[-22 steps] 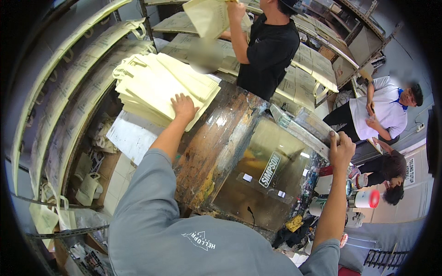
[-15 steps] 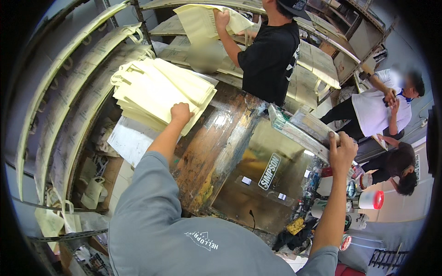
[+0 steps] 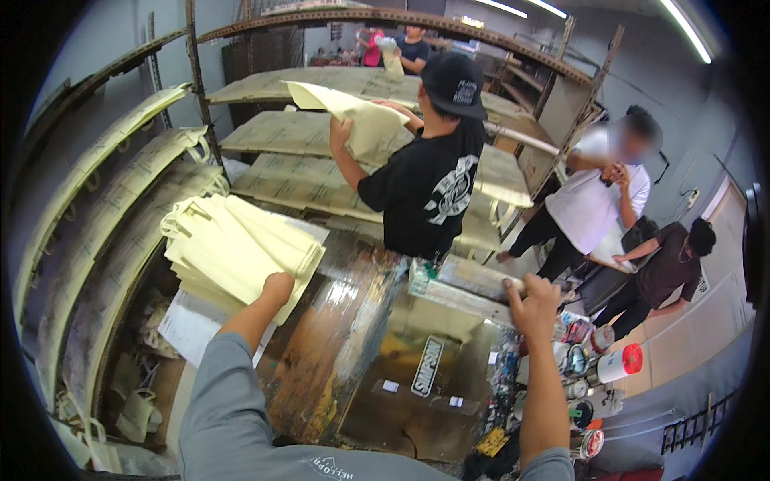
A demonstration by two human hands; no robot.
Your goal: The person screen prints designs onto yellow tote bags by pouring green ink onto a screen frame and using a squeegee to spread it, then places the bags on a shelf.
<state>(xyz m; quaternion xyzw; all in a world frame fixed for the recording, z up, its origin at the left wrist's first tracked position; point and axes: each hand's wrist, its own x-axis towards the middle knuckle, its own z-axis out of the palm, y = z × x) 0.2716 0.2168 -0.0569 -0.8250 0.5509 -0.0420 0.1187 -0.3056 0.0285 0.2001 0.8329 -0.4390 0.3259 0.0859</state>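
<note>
Both hands were apart: my left hand [image 3: 277, 290] pressed the bag stack [image 3: 241, 256] at centre-left; my right hand [image 3: 531, 303] gripped the screen frame [image 3: 465, 280].

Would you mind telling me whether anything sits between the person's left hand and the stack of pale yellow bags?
Nothing visible does. The left hand already rests on the near edge of the stack of pale yellow bags. The right hand is off to the side, gripping the screen-printing squeegee, clear of the stack.
</note>
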